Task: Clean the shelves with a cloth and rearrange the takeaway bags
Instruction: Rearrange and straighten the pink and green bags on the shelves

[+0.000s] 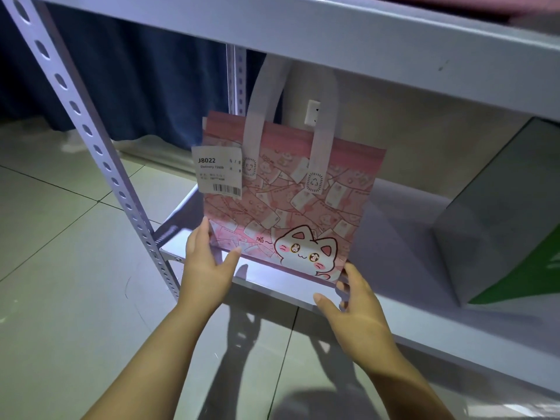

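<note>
Head view: I judge rearranging is underway. 1 pink bag (291,201) stands upright at the front-left of the lower shelf (394,231), with a grey-green bag (500,213) well apart to its right. I see no cloth, so wiping status is unknown. Left hand (203,265): straight fingers flat on the bag's left side, thumb on its front. Right hand (354,310): fingers curled round the bottom-right corner.
</note>
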Action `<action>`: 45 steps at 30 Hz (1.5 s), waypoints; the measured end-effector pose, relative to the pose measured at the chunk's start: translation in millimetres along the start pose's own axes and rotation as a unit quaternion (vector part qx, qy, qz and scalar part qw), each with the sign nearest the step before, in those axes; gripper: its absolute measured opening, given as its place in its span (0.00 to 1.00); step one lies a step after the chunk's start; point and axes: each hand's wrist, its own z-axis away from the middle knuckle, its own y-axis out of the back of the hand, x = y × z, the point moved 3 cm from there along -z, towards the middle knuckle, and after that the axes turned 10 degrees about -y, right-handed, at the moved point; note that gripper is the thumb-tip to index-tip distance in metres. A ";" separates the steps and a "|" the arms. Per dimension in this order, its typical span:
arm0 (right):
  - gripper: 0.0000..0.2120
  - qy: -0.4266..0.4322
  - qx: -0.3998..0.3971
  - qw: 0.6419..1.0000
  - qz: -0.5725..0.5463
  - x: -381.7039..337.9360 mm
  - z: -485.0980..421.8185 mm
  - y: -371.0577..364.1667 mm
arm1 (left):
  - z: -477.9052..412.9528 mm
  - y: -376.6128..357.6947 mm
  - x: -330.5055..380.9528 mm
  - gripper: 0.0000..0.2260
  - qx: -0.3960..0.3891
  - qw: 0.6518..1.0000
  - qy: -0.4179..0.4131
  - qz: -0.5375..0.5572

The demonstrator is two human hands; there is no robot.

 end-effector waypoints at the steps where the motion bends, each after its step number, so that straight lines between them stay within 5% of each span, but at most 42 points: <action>1: 0.30 -0.001 0.000 1.000 -0.003 0.6 0.0 -0.1 | 0.8 0.5 1.6 0.31 -0.002 1.000 -0.002 0.001; 15: 0.29 0.017 0.052 0.998 -0.008 2.6 16.0 22.9 | 31.3 -0.9 51.9 0.23 0.005 0.998 -0.036 -0.046; 24: 0.19 -0.025 0.185 0.982 -0.021 35.0 34.1 85.5 | 57.7 -85.1 113.5 0.14 -0.104 0.979 -0.173 0.033; 34: 0.10 -0.121 0.323 0.937 -0.053 118.1 55.4 167.4 | 101.9 -183.5 128.1 0.14 -0.277 0.942 -0.178 0.059; 45: 0.21 -0.102 0.386 0.906 -0.142 203.7 4.4 249.9 | 111.8 -264.3 155.9 0.21 -0.326 0.917 -0.228 0.001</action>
